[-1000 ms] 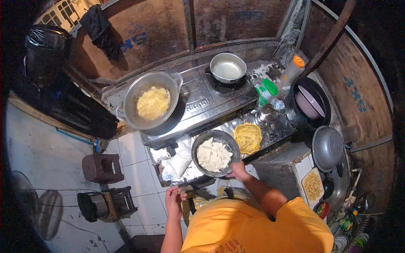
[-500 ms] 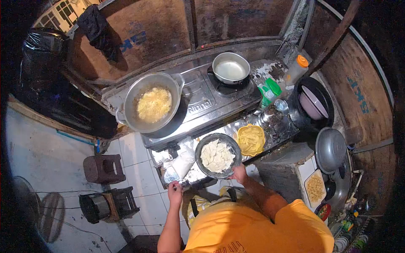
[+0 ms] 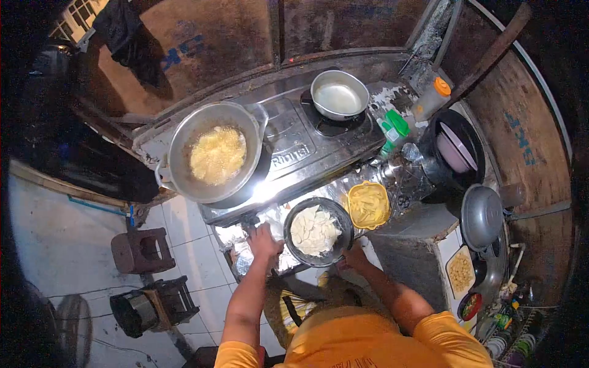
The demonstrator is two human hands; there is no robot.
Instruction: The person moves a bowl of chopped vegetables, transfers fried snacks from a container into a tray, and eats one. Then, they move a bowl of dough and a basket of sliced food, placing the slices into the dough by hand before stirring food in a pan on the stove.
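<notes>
My right hand [image 3: 352, 256] grips the lower right rim of a dark round pan [image 3: 294, 251] that holds pale flat slices [image 3: 314, 230]. My left hand [image 3: 264, 241] is over the foil-covered ledge, just left of that pan, above the spot of a white bag that is now mostly hidden; its fingers point forward, and whether they hold anything is unclear. A yellow basket [image 3: 369, 205] of yellowish pieces stands right of the pan. On the stove [image 3: 285, 132], a large wok [image 3: 178, 144] holds pieces frying in bubbling oil [image 3: 218, 155].
A smaller pot [image 3: 338, 95] with liquid sits on the right burner. Behind the basket are a green container [image 3: 396, 126], an orange-capped bottle [image 3: 432, 100] and a black bucket [image 3: 429, 159]. A metal lid [image 3: 481, 218] and a tray [image 3: 460, 270] lie right. Stools [image 3: 142, 250] stand left.
My left hand has moved forward from the ledge's front edge to beside the pan, over the white bag's place. My right hand stays at the pan's rim. The view has shifted slightly.
</notes>
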